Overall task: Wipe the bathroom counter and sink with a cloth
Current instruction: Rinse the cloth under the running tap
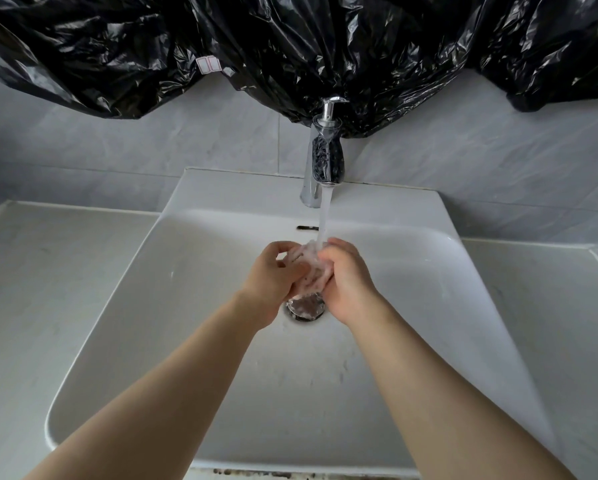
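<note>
My left grip [276, 276] and right grip [346, 277] both squeezed the cloth [309, 270] under the twelve-o'clock tap [320, 161], over the drain [306, 309], likely to wet it.

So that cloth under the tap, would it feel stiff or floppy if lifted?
Probably floppy: the cloth is bunched into folds between the left hand and right hand. Likely heavy for its size and dripping, since water from the tap runs onto it.

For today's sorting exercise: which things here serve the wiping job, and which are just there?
Job: bunched wet pale cloth, gripped by left hand and right hand; running chrome tap; white ceramic sink; pale grey counter.
Lying about: crinkled black plastic sheeting; clear pump soap dispenser.
</note>
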